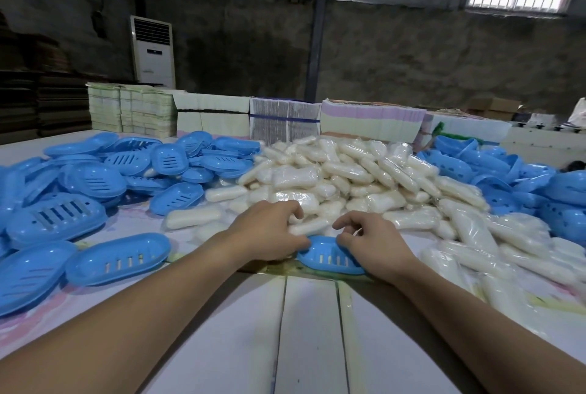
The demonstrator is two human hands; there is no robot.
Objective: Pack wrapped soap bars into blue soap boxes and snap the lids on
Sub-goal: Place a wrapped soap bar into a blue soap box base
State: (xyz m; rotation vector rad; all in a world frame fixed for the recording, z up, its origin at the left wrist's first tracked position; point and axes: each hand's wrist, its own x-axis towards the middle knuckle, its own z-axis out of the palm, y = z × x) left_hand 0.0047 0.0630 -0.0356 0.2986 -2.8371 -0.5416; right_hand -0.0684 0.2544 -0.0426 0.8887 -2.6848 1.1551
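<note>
A blue soap box (pixel 329 256) with slots in its top lies on the table just in front of me. My left hand (pixel 269 232) grips its left end and my right hand (pixel 371 243) grips its right end, thumbs on the rim. Whether a soap is inside is hidden. Right behind the hands rises a big heap of wrapped white soap bars (pixel 348 178). One wrapped bar (pixel 306 226) lies against my left fingers.
Piles of blue box parts lie at the left (pixel 79 184) and far right (pixel 520 178). Two blue pieces (pixel 119 259) sit close at the left. More wrapped bars (pixel 494 254) spread at the right. Stacks of flat cartons (pixel 285 121) line the table's back.
</note>
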